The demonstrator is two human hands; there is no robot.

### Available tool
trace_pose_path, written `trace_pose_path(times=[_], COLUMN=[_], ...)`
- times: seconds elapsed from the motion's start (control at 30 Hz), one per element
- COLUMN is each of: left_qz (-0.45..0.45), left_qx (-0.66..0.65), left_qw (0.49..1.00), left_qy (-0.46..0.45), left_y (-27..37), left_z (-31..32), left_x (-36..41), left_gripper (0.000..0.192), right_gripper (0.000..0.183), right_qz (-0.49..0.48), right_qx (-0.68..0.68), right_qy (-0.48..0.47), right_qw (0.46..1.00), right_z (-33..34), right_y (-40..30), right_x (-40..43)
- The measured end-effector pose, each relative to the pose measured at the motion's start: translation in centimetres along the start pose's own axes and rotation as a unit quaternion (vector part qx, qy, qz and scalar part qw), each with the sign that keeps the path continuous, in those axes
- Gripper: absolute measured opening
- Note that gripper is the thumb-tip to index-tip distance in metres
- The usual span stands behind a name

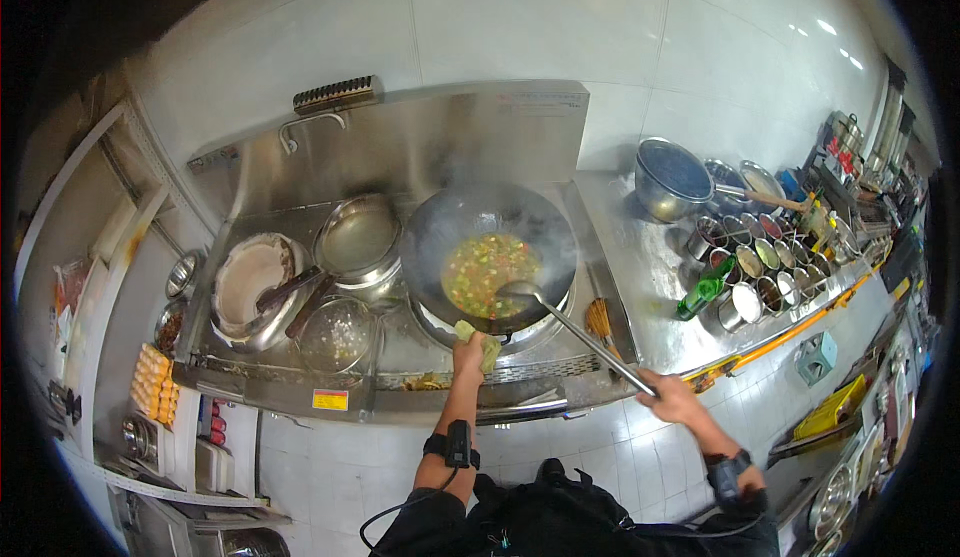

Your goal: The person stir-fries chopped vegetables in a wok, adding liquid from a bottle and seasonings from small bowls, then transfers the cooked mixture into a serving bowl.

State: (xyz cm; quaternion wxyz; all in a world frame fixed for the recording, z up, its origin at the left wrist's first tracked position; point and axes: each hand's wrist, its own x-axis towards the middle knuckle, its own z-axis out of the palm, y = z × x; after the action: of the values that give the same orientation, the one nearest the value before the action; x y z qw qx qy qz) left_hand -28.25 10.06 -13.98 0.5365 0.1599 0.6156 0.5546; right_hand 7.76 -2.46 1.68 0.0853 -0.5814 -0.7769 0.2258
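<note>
A large black wok (427,234) sits on the range, steaming. Soupy food with green, red and pale pieces (480,268) fills its bottom. My left hand (470,354) grips a yellow-green cloth (490,351) at the wok's near rim. My right hand (670,398) is closed on the end of a long steel ladle handle (600,351); the ladle's bowl (519,288) rests in the near part of the food. To the right of the wok lies a bamboo brush (599,318).
Left of the wok stand a pot of liquid with a strainer (360,238), a whitish-filled pot (244,291) and a mesh skimmer (337,336). A green bottle (705,288), seasoning containers (748,261) and a large steel pot (673,178) stand on the right counter. Egg trays (154,384) are lower left.
</note>
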Motion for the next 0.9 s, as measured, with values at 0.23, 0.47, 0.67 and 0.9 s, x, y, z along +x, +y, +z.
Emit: trace_pose_path(times=[0.23,0.47,0.67,0.9], left_qz=[0.023,0.006,0.024,-0.037], left_qx=[-0.007,0.021,-0.048,0.021], left_qw=[0.999,1.0,0.997,0.998], left_qy=[-0.025,-0.019,-0.056,-0.037], left_y=[-0.5,-1.2,-1.3,-2.0], left_z=[0.0,0.3,0.5,1.3], left_x=[0.2,1.0,0.5,1.3], left_gripper=[0.031,0.03,0.029,0.032], right_gripper=[0.037,0.034,0.035,0.032], right_qz=[-0.034,-0.045,-0.084,-0.015], right_qx=[-0.204,-0.259,-0.113,-0.2], right_qy=[-0.07,-0.061,-0.046,-0.111], right_qw=[0.976,0.963,0.989,0.973], right_z=[-8.6,-1.3,4.6,-4.5], right_y=[-4.3,-7.0,-8.8,-5.5], right_x=[1.1,16.0,18.1,10.8])
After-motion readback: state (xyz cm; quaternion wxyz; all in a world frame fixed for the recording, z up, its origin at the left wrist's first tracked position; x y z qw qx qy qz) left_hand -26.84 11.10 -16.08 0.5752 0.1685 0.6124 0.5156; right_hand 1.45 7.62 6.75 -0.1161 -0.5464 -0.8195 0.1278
